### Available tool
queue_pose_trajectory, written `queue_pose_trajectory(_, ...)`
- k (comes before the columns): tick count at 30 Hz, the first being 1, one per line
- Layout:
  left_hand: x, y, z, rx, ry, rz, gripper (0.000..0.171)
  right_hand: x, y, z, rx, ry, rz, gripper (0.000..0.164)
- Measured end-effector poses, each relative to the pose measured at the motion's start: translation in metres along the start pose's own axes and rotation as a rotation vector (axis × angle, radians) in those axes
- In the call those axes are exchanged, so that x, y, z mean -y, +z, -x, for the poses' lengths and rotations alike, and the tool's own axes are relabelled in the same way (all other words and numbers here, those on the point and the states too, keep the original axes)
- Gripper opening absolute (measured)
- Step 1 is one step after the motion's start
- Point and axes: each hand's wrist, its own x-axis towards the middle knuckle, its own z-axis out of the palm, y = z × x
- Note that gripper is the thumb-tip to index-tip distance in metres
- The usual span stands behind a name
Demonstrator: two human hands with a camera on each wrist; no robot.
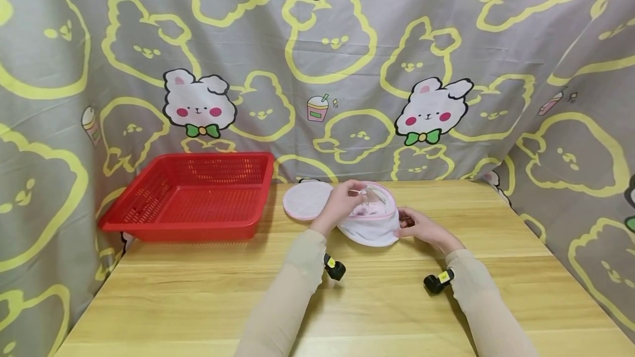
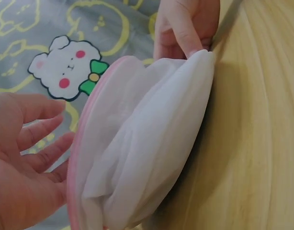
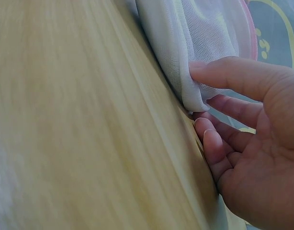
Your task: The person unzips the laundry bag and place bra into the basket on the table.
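A white mesh laundry bag (image 1: 369,230) with a pink zipper rim stands on the table, its round mouth facing up. Pale pink and white material (image 1: 369,208) shows inside; its kind is unclear. My right hand (image 3: 262,124) pinches the lower edge of the bag between thumb and forefinger, on the bag's right side. Over the left part of the mouth reaches my left hand (image 1: 342,203). In the left wrist view its fingers (image 2: 46,153) are spread and loosely bent beside the pink rim, apparently gripping nothing. A round white lid (image 1: 305,201) with pink edging lies left of the bag.
A red plastic basket (image 1: 193,230) with perforated walls stands on the left of the wooden table (image 1: 377,302). Behind the table hangs a grey curtain (image 1: 347,142) printed with cartoon rabbits; it also runs along both sides.
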Motion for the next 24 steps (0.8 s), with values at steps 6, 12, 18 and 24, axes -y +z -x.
queue_pose_trajectory(6,0.002,0.011,-0.002,0.001,-0.001,-0.098,0.031,0.000,0.000,0.002,0.000,0.002,-0.012,0.072)
queue_pose_trajectory(12,0.006,0.016,0.000,-0.017,-0.010,-0.151,0.032,-0.001,0.000,0.001,-0.012,0.011,-0.004,0.072)
queue_pose_trajectory(18,0.012,0.023,0.002,-0.050,-0.045,-0.178,0.042,-0.003,-0.001,-0.001,0.002,-0.012,-0.005,0.075)
queue_pose_trajectory(24,0.013,0.029,0.004,-0.105,-0.065,-0.220,0.049,-0.001,-0.002,0.000,0.008,-0.024,-0.023,0.076)
